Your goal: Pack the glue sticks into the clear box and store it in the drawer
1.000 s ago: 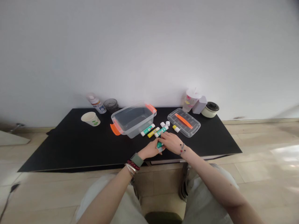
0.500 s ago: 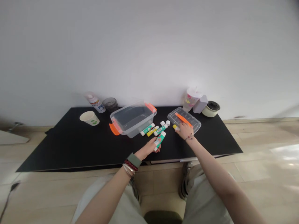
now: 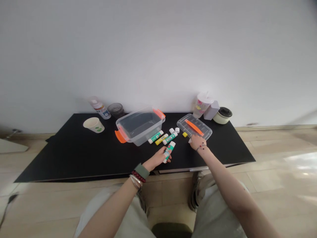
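Observation:
My left hand is wrapped round a green and white glue stick, tilted above the table's front part. My right hand is closed at the near edge of the clear lid, which has an orange handle. A small white cap shows at its fingertips, mostly hidden. Left of it lies a yellow cap. Two white caps lie near a green glue stick, a yellow glue stick and another green glue stick.
An open clear box with orange latches stands left of the glue sticks on the black table. Farther left are a paper cup, a dark glass and a bottle. A lidded tumbler, a pale box and a pot stand at the back right.
My right hand has shifted slightly right and toward me, away from the yellow cap, with the white cap at its fingertips. My left hand holds the glue stick almost in the same place.

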The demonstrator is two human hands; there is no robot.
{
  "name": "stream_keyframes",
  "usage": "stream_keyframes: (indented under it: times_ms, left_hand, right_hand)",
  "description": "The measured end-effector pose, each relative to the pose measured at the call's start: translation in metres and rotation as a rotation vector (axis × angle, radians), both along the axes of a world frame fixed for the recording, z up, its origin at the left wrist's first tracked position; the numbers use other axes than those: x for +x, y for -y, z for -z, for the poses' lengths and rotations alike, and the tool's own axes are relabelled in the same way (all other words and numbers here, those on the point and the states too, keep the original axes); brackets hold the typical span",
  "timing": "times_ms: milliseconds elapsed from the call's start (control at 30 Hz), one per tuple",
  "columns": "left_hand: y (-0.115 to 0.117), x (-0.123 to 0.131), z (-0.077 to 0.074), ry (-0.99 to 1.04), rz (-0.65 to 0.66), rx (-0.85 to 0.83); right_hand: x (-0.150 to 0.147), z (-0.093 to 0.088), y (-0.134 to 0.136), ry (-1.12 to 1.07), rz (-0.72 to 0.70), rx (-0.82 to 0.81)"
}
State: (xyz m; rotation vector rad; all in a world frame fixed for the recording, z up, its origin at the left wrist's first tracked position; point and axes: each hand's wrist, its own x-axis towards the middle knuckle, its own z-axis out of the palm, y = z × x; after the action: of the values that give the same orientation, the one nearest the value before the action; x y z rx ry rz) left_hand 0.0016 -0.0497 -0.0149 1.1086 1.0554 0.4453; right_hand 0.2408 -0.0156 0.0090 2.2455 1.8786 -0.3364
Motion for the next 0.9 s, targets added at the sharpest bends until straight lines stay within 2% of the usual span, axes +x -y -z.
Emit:
stream_keyframes:
  times_ms: [200, 367, 567, 800, 900]
  left_hand:
    - [-0.002, 0.0, 0.001, -0.008, 0.009, 0.033]
    - [-0.001, 0.002, 0.006, -0.029, 0.029, 0.092]
    - [0.005, -0.001, 0.007, -0.032, 0.122, 0.189]
    - [0.01, -0.003, 0.009, -0.068, 0.163, 0.281]
    - [0.011, 0.0, 0.007, -0.056, 0.198, 0.336]
  right_hand:
    - [0.007, -0.006, 0.0, -0.119, -0.113, 0.023]
    - [0.007, -0.005, 0.004, -0.654, -0.301, 0.033]
    - [0.003, -0.002, 0.003, -1.11, -0.341, -0.127]
    - [-0.007, -0.014, 0.009, -1.226, -0.369, -0.169]
    - [-0.018, -0.017, 0.016, -1.191, -0.413, -0.058]
